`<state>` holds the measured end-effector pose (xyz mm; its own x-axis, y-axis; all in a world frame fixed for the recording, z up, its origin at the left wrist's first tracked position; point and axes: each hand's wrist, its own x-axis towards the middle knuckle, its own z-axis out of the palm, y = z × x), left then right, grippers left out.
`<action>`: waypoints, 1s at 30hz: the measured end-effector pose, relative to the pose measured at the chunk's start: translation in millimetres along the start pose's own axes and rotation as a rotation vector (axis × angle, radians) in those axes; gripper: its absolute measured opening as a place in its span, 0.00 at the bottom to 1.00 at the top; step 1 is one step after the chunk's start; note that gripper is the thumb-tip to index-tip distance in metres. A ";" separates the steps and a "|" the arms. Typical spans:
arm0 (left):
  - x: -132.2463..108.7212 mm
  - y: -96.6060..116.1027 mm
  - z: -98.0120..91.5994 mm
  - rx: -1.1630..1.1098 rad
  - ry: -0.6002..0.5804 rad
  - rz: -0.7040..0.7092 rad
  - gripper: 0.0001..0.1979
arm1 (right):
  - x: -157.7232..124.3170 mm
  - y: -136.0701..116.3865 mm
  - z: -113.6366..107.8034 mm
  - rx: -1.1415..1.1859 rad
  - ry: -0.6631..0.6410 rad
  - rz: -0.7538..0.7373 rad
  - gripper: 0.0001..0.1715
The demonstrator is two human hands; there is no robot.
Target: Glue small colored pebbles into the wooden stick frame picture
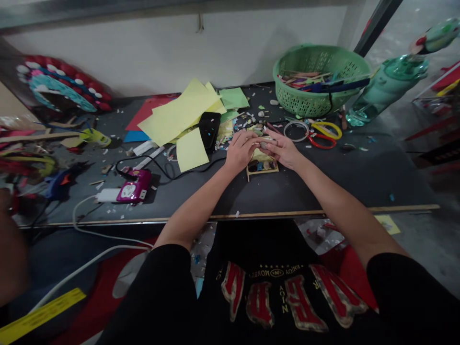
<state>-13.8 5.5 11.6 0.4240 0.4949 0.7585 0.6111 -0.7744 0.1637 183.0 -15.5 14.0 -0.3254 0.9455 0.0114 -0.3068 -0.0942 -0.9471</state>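
Observation:
Near the middle of the dark table, my left hand (240, 149) and my right hand (284, 147) meet over a small wooden craft frame (263, 173). Small stones (265, 165), some coloured, sit in its lower part. My right fingers pinch a greyish stone (266, 143) at the frame's top. The left hand's fingers are curled onto the frame's upper edge from the other side; their tips are partly hidden.
Behind my hands lie paper scraps, a black phone (209, 130), yellow paper sheets (179, 117) and red-handled scissors (322, 141). A green basket (305, 98) and green bottle (390, 86) stand right. A purple power adapter (134, 186) with cables lies left, near another person's arm (12, 254).

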 end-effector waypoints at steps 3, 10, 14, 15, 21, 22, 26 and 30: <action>0.3 -0.4 -0.2 -0.005 -0.017 0.006 0.15 | 0.3 0.0 0.3 0.006 -0.010 -0.006 0.62; 0.1 -1.1 -3.1 -0.041 -0.015 0.053 0.14 | 0.7 1.9 -0.7 -0.014 -0.007 0.005 0.62; -0.7 -1.5 0.9 -0.146 -0.094 0.085 0.20 | -0.1 0.6 -1.2 0.016 -0.004 0.011 0.58; -1.1 -2.0 3.1 -0.171 -0.109 0.074 0.20 | -0.2 0.5 -1.5 0.022 -0.002 0.013 0.58; -2.5 -3.3 10.2 -0.252 -0.070 0.015 0.14 | 1.9 4.4 -3.6 -0.021 0.009 0.015 0.55; -2.9 -2.7 9.6 -0.251 -0.062 0.008 0.14 | 2.6 5.7 -3.8 -0.044 0.007 0.013 0.55; -5.4 -0.3 6.8 -0.224 -0.039 -0.073 0.14 | 6.7 7.8 -3.8 -0.177 0.093 -0.075 0.46; -8.6 0.0 7.5 -0.229 -0.047 -0.163 0.15 | 8.3 2.8 -5.5 -0.279 0.341 -0.295 0.32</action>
<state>-12.5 4.2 0.4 0.3664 0.6335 0.6815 0.5091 -0.7496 0.4230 184.4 -6.2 9.7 0.0627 0.9714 0.2292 -0.0768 0.2336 -0.9693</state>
